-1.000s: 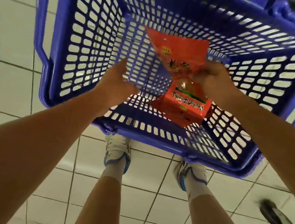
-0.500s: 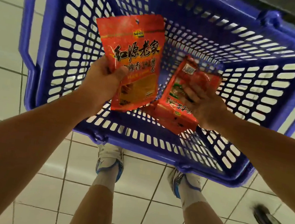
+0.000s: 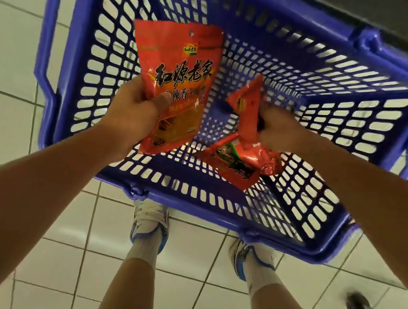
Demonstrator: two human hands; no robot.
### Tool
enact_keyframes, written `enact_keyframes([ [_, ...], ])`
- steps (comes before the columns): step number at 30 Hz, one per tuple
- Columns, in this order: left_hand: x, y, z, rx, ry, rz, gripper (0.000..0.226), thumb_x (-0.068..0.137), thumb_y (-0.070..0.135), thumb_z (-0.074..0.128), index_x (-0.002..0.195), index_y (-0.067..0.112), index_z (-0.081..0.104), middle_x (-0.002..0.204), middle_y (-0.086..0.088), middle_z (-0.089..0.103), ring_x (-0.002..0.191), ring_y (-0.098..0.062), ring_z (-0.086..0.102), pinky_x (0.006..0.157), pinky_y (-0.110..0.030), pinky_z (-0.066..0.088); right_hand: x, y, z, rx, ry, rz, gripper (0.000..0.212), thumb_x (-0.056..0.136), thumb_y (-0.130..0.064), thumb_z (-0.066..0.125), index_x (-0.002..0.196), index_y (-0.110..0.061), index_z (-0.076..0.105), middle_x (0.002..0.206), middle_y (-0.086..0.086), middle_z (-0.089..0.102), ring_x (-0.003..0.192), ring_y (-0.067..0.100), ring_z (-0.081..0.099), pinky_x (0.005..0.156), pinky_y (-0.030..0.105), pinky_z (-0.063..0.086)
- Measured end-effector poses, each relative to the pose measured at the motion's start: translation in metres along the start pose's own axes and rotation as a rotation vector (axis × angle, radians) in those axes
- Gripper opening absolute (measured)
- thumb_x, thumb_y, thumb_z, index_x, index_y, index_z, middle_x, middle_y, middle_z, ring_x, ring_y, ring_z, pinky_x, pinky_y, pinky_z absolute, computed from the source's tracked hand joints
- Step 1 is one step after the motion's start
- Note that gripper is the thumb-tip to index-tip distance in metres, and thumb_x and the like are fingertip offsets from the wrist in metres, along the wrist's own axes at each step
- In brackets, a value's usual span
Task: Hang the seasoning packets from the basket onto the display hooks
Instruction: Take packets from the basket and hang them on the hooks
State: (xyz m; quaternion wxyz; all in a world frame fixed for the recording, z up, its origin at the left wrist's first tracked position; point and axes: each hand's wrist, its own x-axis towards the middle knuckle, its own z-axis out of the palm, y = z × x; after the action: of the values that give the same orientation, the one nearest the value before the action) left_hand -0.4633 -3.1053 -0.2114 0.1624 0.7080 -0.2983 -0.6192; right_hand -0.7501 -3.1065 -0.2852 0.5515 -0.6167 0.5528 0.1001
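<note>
The left hand (image 3: 136,108) pinches an upright red seasoning packet (image 3: 175,82) above the blue basket (image 3: 84,64), near its nine o'clock wall. At three o'clock, right hand (image 3: 277,130) fingers grip another packet (image 3: 248,108) (edge-on), a third packet (image 3: 235,164) just below it.

Packet (image 3: 173,82) left of packet (image 3: 248,113) (both over basket (image 3: 357,139))

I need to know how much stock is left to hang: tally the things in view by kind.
Red seasoning packets: 3 (left hand's packet, right hand's packet, packet on the basket floor)
Blue basket: 1
Total: 4
</note>
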Motion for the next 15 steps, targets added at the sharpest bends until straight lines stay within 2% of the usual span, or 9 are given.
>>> enact_keyframes([
  [1,-0.008,0.007,-0.003,-0.008,0.012,0.003,0.019,0.1,0.022,0.059,0.104,0.039,0.066,0.097,0.02,0.076,0.09,-0.004,0.074,0.093,-0.047,0.056,-0.009,-0.015,-0.014,0.261,-0.049,0.049,0.026,0.084,-0.017,0.075,0.106,-0.03,0.071,0.098,-0.011,0.077,0.098,0.009,0.071,0.088,0.032,0.057],
  [2,-0.016,0.016,-0.005,-0.023,0.016,0.003,0.019,0.1,0.023,0.059,0.104,0.04,0.066,0.099,0.019,0.077,0.092,-0.006,0.074,0.094,-0.049,0.056,-0.022,-0.028,-0.03,0.503,-0.072,0.081,0.03,0.079,-0.015,0.078,0.103,-0.033,0.073,0.097,-0.014,0.077,0.097,0.006,0.071,0.09,0.029,0.057],
  [4,-0.034,0.035,-0.01,-0.061,0.005,0.006,0.018,0.097,0.028,0.06,0.108,0.04,0.067,0.105,0.015,0.077,0.095,-0.009,0.075,0.095,-0.052,0.055,-0.056,-0.049,-0.059,0.928,-0.103,0.127,0.047,0.07,-0.015,0.081,0.114,-0.027,0.071,0.112,-0.006,0.076,0.11,0.017,0.069,0.105,0.04,0.05],
  [6,-0.056,0.059,-0.014,-0.087,-0.01,0.019,0.019,0.09,0.033,0.062,0.106,0.039,0.072,0.105,0.01,0.078,0.098,-0.017,0.075,0.094,-0.053,0.054,-0.093,-0.068,-0.081,1.229,-0.136,0.133,0.058,0.068,-0.017,0.079,0.124,-0.02,0.07,0.126,0.005,0.071,0.116,0.026,0.067,0.103,0.045,0.052],
  [8,-0.082,0.084,-0.014,-0.109,-0.025,0.036,0.016,0.084,0.036,0.064,0.095,0.038,0.076,0.095,0.006,0.079,0.088,-0.018,0.075,0.086,-0.048,0.057,-0.131,-0.096,-0.098,1.377,-0.1,0.134,0.049,0.066,-0.028,0.079,0.115,-0.018,0.077,0.119,0.008,0.074,0.109,0.027,0.072,0.088,0.041,0.059],
  [10,-0.112,0.11,-0.012,-0.162,-0.021,0.025,0.013,0.08,0.036,0.064,0.083,0.037,0.077,0.082,0.006,0.077,0.071,-0.015,0.074,0.069,-0.04,0.059,-0.17,-0.123,-0.115,1.439,-0.005,0.142,0.04,0.075,-0.048,0.068,0.097,-0.018,0.083,0.105,0.008,0.078,0.097,0.026,0.076,0.075,0.039,0.062],
  [13,-0.165,0.153,-0.008,-0.268,-0.006,0.016,0.019,0.083,0.029,0.062,0.076,0.039,0.077,0.07,0.009,0.075,0.052,-0.008,0.068,0.048,-0.024,0.052,-0.228,-0.167,-0.149,1.449,0.114,0.122,0.072,0.077,-0.077,0.043,0.103,-0.021,0.082,0.113,0.009,0.077,0.104,0.03,0.074,0.077,0.045,0.061],
  [15,-0.201,0.179,-0.004,-0.311,0.018,0.028,0.033,0.092,0.019,0.06,0.072,0.039,0.078,0.066,0.009,0.074,0.047,-0.007,0.065,0.043,-0.02,0.049,-0.266,-0.196,-0.172,1.42,0.16,0.058,0.086,0.076,-0.087,0.031,0.108,-0.024,0.081,0.116,0.01,0.076,0.105,0.031,0.073,0.077,0.046,0.061],
])
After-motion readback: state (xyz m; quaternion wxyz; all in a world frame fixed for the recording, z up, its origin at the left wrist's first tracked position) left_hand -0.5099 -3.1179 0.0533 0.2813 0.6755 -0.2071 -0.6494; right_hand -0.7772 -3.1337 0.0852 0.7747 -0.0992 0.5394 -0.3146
